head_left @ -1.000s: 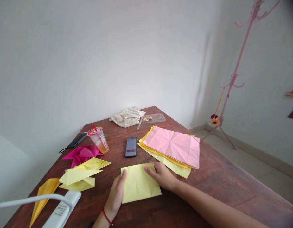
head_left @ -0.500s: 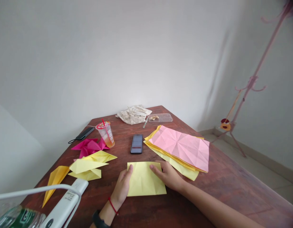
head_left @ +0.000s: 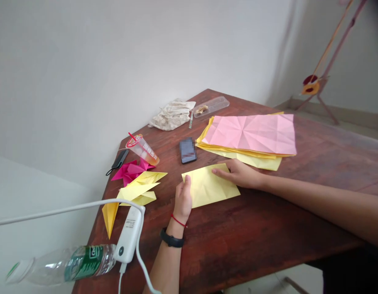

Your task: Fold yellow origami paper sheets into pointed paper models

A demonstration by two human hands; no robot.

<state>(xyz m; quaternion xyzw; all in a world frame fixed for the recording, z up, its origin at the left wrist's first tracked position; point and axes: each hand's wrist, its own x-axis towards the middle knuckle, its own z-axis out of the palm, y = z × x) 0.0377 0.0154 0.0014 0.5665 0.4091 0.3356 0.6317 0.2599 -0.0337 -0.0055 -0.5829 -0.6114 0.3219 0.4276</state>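
Folded yellow origami paper (head_left: 211,185); creased, lying flat.

The folded sheet (head_left: 209,185) lies between my left hand (head_left: 182,200) and right hand (head_left: 239,173), a phone (head_left: 188,150) behind it, a stack of sheets (head_left: 247,136) behind my right hand.

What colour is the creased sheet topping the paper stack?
Pale pink creased paper sheet; head view.

Yellow origami paper (head_left: 209,185) – lying matt, smooth between creases | Wooden table (head_left: 268,241) – showing a worn, rough-patched gloss | Plastic water bottle (head_left: 66,264) – gleaming clear and smooth
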